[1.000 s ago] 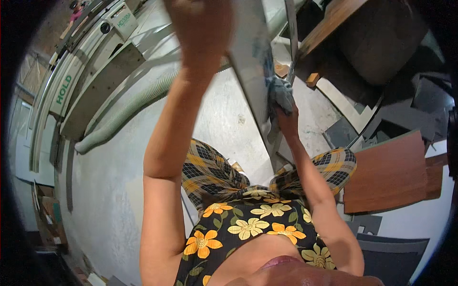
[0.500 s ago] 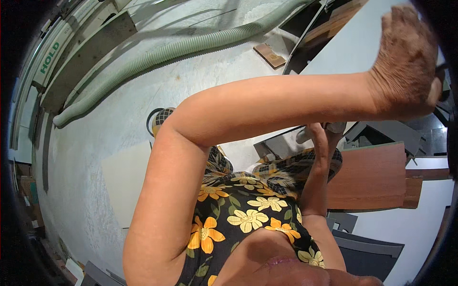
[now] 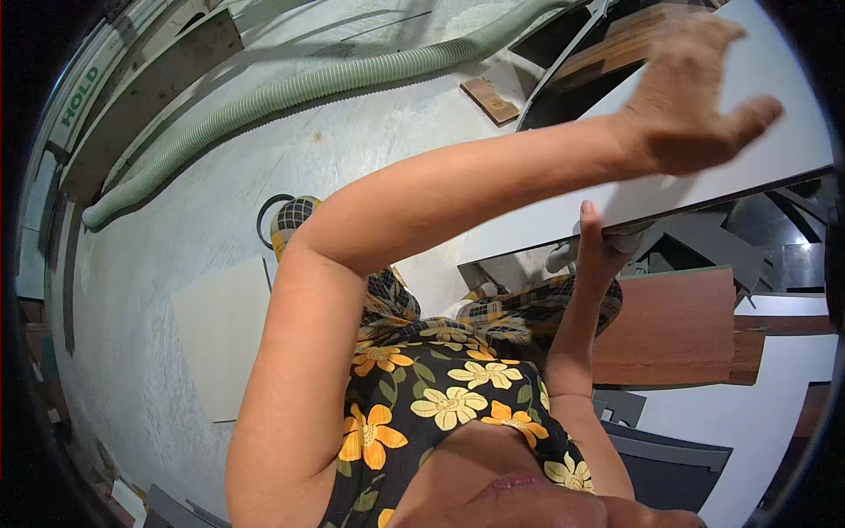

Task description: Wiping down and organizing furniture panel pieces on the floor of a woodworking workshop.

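A large white panel (image 3: 546,216) with a dark edge slants across the upper right. My left arm reaches across to the right, and my left hand (image 3: 687,106) is over the panel's white face. Its fingers are spread, the thumb stands out, and it holds nothing; motion blurs it slightly. Whether the palm touches the panel, I cannot tell. My right hand (image 3: 600,251) grips the panel's near edge, thumb on the white face and the other fingers mostly hidden below. Something grey (image 3: 629,239) shows beside that hand, its kind unclear.
A pale green ribbed hose (image 3: 352,84) runs over the floor at the back. A small brown wood piece (image 3: 489,101) lies near the panel. Reddish-brown boards (image 3: 664,326) and dark grey panels (image 3: 673,462) lie to the right. A beige sheet (image 3: 220,343) is on the floor at left.
My left hand has moved left from the far right over the white panel, and its thumb now stands apart. My right hand stays at the near edge, now less covered by my left arm.
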Motion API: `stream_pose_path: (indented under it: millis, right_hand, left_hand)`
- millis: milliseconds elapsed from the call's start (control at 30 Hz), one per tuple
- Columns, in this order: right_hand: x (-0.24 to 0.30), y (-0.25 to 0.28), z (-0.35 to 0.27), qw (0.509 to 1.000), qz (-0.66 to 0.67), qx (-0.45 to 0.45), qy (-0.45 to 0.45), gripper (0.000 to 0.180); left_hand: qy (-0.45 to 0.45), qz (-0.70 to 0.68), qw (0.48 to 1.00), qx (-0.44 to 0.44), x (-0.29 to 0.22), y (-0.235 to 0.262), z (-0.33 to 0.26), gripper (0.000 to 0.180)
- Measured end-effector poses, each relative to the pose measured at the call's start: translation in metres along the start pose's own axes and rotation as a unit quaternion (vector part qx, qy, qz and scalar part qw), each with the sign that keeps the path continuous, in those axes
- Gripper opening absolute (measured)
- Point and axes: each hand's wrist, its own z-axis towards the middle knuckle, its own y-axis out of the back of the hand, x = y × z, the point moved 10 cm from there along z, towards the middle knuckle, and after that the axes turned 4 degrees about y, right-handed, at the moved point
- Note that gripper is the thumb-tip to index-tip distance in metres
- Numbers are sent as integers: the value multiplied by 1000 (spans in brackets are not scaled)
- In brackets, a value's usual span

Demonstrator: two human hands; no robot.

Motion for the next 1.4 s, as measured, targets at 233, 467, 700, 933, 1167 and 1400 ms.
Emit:
stream_pose_path:
  millis: [233, 467, 700, 933, 1167, 1400]
  right_hand:
    - [-7, 6, -18, 991, 47, -58, -112, 91]
    - [6, -8, 7, 997, 11, 18, 76, 70]
    - [22, -54, 9, 992, 72, 102, 20, 88]
    - [11, -66, -9, 964, 213, 127, 96, 81]
    - [-48, -82, -20, 958, 255, 88, -96, 54]
    - [-95, -79, -13, 969, 183, 46, -159, 33]
  left_hand:
    - [110, -55, 955, 269, -4, 13, 8, 82]
    - [-22, 105, 955, 277, -44, -54, 4, 104]
    - [98, 111, 965, 218, -26, -13, 35, 34]
    - [-21, 193, 977, 92, -49, 47, 42, 25]
    - [67, 207, 976, 11, -76, 110, 33, 27]
    - [125, 295, 914, -248, -142, 203, -20, 22]
